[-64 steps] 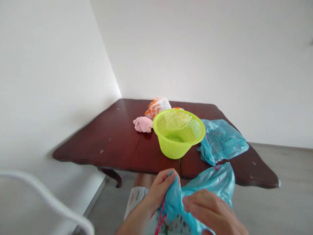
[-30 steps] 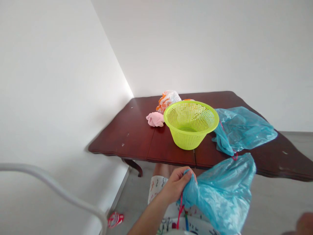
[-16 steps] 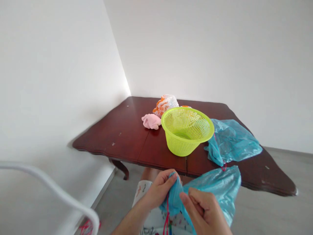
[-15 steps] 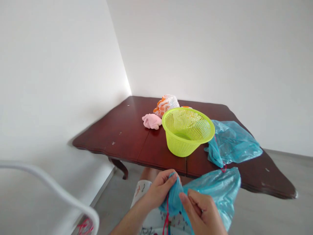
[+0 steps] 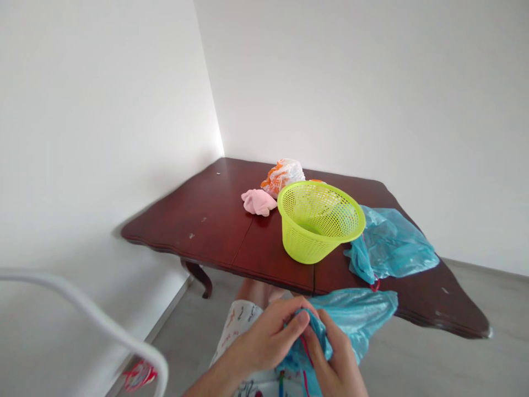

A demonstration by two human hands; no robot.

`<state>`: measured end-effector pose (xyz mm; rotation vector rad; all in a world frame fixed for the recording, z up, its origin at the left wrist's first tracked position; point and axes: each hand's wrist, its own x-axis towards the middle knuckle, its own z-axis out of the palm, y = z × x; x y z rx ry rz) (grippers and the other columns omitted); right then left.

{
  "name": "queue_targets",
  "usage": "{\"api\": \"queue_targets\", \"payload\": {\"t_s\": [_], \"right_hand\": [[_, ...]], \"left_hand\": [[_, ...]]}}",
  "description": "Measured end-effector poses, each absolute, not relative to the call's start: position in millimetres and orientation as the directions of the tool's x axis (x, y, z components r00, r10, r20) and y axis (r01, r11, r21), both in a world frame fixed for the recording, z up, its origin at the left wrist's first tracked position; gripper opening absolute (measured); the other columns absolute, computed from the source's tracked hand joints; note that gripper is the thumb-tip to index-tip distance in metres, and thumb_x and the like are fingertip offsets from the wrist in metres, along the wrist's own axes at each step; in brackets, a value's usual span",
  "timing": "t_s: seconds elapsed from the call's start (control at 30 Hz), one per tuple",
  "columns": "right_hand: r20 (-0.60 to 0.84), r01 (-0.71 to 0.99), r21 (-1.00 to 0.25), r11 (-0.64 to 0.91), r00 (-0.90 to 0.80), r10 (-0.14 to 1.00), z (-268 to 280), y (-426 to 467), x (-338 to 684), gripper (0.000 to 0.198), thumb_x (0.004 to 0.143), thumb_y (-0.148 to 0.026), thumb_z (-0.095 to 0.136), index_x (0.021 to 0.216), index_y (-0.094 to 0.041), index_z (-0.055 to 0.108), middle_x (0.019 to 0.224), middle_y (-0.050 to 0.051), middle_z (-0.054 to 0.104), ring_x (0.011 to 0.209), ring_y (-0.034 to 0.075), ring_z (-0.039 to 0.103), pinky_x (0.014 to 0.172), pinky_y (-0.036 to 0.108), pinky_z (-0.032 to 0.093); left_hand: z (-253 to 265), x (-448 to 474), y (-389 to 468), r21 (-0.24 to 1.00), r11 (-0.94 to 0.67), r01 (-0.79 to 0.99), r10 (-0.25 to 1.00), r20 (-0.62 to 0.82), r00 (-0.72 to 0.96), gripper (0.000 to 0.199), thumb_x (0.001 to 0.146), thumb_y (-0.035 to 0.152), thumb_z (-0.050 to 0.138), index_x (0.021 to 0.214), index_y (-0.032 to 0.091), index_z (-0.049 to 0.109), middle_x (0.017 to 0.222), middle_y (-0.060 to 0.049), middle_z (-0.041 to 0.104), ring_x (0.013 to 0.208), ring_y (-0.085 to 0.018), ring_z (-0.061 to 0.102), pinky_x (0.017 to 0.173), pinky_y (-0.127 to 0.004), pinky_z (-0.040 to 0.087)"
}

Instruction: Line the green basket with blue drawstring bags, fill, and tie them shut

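In front of the table, above the lap, my left hand (image 5: 279,333) is closed round the gathered neck of a blue plastic bag (image 5: 351,314). My right hand (image 5: 333,358) grips the same bunched plastic from the other side, its fingers touching those of the left. A red drawstring runs down between the two hands. The bag's loose body spreads to the right, up to the table's front edge. Just beyond stands a lime-green perforated basket (image 5: 303,242); its visible inside holds nothing.
The dark red wooden table (image 5: 198,220) fills the middle. On it lie a pink cloth (image 5: 258,202), a white and orange plastic bag (image 5: 287,173) and another blue plastic bag (image 5: 399,242). A white tube (image 5: 82,306) curves across the lower left, near a red-and-white item (image 5: 140,376) on the floor.
My right hand has moved left and up against my left hand. The bag's neck is bunched tighter between them, and its loose end has shifted slightly left.
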<state>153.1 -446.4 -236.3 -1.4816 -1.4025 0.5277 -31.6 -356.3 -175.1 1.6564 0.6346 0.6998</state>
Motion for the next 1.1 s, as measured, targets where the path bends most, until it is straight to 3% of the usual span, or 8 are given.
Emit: {"api": "queue_targets", "payload": {"t_s": [0.27, 0.4, 0.53, 0.67, 0.77, 0.83, 0.93, 1.1], "right_hand": [[0.091, 0.25, -0.968, 0.028, 0.247, 0.965, -207.1, -438.2, 146.6, 0.05, 0.116, -0.067, 0.069, 0.096, -0.021, 0.072, 0.087, 0.001, 0.067, 0.081, 0.018, 0.061, 0.077, 0.026, 0.055], [0.097, 0.243, -0.969, 0.034, 0.254, 0.962, -208.8, -437.6, 161.5, 0.055, 0.115, -0.069, 0.068, 0.087, -0.022, 0.066, 0.081, 0.001, 0.063, 0.076, 0.017, 0.057, 0.071, 0.026, 0.051], [0.111, 0.234, -0.971, 0.046, 0.271, 0.956, -207.2, -437.5, 174.2, 0.058, 0.114, -0.072, 0.067, 0.084, -0.022, 0.064, 0.075, -0.001, 0.052, 0.07, 0.016, 0.048, 0.063, 0.026, 0.043], [0.076, 0.215, -0.977, -0.006, 0.368, 0.927, -202.9, -437.8, 179.5, 0.061, 0.113, -0.077, 0.067, 0.084, -0.023, 0.062, 0.075, -0.003, 0.044, 0.069, 0.016, 0.041, 0.06, 0.027, 0.037], [0.014, 0.174, -0.983, -0.057, 0.382, 0.924, -197.0, -436.7, 185.1, 0.069, 0.11, -0.085, 0.064, 0.08, -0.025, 0.052, 0.074, -0.004, 0.036, 0.068, 0.015, 0.033, 0.059, 0.028, 0.031], [-0.041, 0.15, -0.985, -0.089, 0.299, 0.953, -189.1, -436.7, 192.7, 0.074, 0.108, -0.092, 0.061, 0.078, -0.025, 0.046, 0.074, -0.005, 0.031, 0.069, 0.014, 0.029, 0.058, 0.028, 0.028], [-0.117, 0.16, -0.98, -0.117, 0.005, 0.993, -173.0, -441.5, 209.5, 0.08, 0.104, -0.099, 0.058, 0.078, -0.025, 0.042, 0.075, -0.005, 0.031, 0.071, 0.014, 0.027, 0.061, 0.028, 0.026], [-0.211, 0.203, -0.967, -0.152, -0.314, 0.926, -158.0, -460.2, 234.6, 0.07, 0.093, -0.087, 0.086, 0.098, -0.024, 0.057, 0.083, -0.004, 0.048, 0.076, 0.014, 0.036, 0.066, 0.027, 0.029]], "left_hand": [[-192.2, -39.2, -352.9, 0.977, -0.132, 0.166, 0.849, 0.025, 0.527, 0.056, 0.117, 0.07, 0.064, 0.112, 0.02, 0.089, 0.107, -0.01, 0.085, 0.1, -0.026, 0.073, 0.089, -0.032, 0.054], [-194.7, -36.0, -346.2, 0.995, 0.085, 0.052, 0.83, -0.1, 0.549, 0.065, 0.105, 0.083, 0.076, 0.091, 0.02, 0.07, 0.074, 0.001, 0.059, 0.067, -0.015, 0.048, 0.059, -0.026, 0.034], [-194.5, -37.8, -335.5, 0.972, 0.234, -0.001, 0.719, -0.172, 0.674, 0.077, 0.093, 0.091, 0.084, 0.08, 0.023, 0.051, 0.067, 0.008, 0.039, 0.059, -0.009, 0.028, 0.053, -0.025, 0.019], [-192.5, -43.6, -328.2, 0.937, 0.346, -0.034, 0.572, -0.183, 0.799, 0.078, 0.086, 0.089, 0.093, 0.08, 0.021, 0.054, 0.07, 0.006, 0.049, 0.059, -0.008, 0.034, 0.054, -0.023, 0.024], [-185.7, -51.1, -324.7, 0.927, 0.373, 0.05, 0.397, -0.208, 0.894, 0.076, 0.083, 0.091, 0.093, 0.096, 0.019, 0.074, 0.082, -0.001, 0.068, 0.064, -0.011, 0.051, 0.059, -0.023, 0.038], [-179.4, -58.6, -322.4, 0.923, 0.354, 0.153, 0.259, -0.254, 0.932, 0.08, 0.081, 0.094, 0.092, 0.107, 0.019, 0.082, 0.089, -0.005, 0.076, 0.068, -0.015, 0.059, 0.062, -0.027, 0.046], [-172.3, -71.1, -319.6, 0.911, 0.342, 0.23, 0.157, -0.296, 0.942, 0.084, 0.071, 0.099, 0.094, 0.097, 0.02, 0.083, 0.079, -0.005, 0.074, 0.063, -0.018, 0.056, 0.06, -0.032, 0.047], [-176.3, -81.6, -323.3, 0.916, 0.401, 0.025, 0.351, -0.179, 0.919, 0.084, 0.062, 0.097, 0.099, 0.07, 0.02, 0.067, 0.059, 0.001, 0.051, 0.052, -0.011, 0.037, 0.052, -0.028, 0.027]]}}
